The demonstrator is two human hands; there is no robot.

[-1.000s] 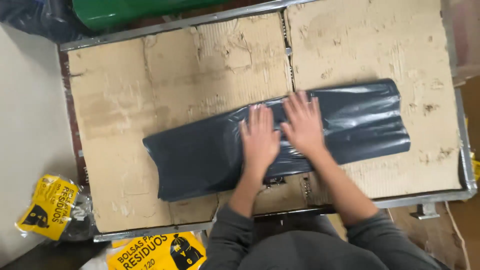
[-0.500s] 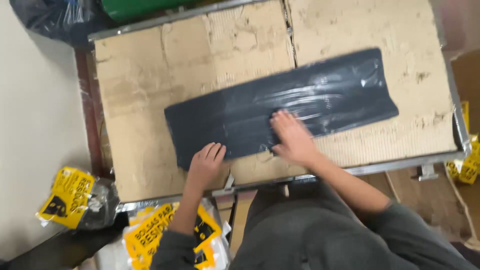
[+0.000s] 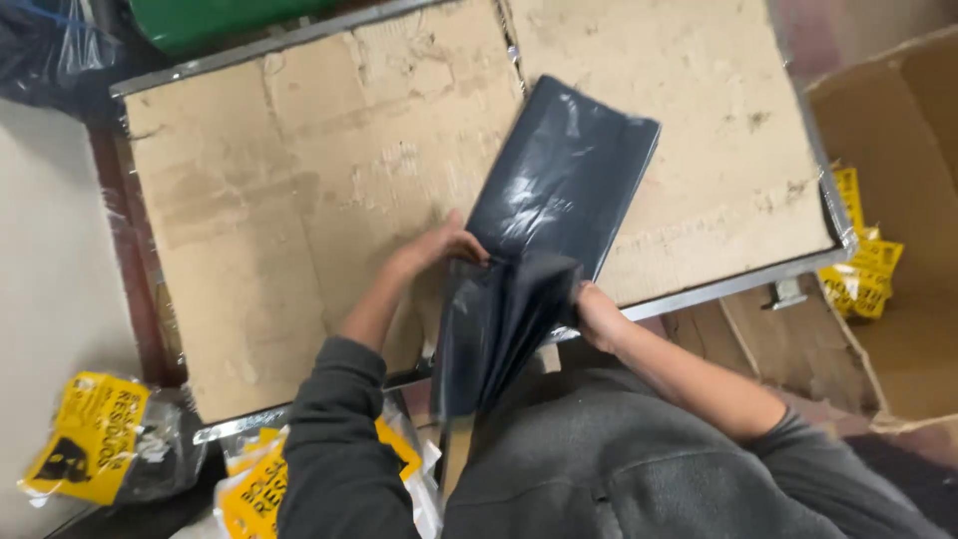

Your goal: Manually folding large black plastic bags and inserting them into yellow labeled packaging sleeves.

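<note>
Worn brown cardboard was laid as sheets over a metal-framed table, scuffed and stained, with a seam running between two sheets near the middle. A dark grey plastic bag was stretched across this surface — its far part lay flat on the cardboard, while its near part was lifted and hung down over the table's front edge toward the person's grey-sleeved body. The left hand was closed on the bag's left edge where the lifted part began, fingers curled over the plastic. The right hand was closed on the bunched plastic at the near right, just at the table's metal rim. Both grips were tight on the bag. Yellow printed packets were seen on the floor at the lower left, more of them at the right beside an open cardboard box — and something green was seen beyond the far edge of the table.
</note>
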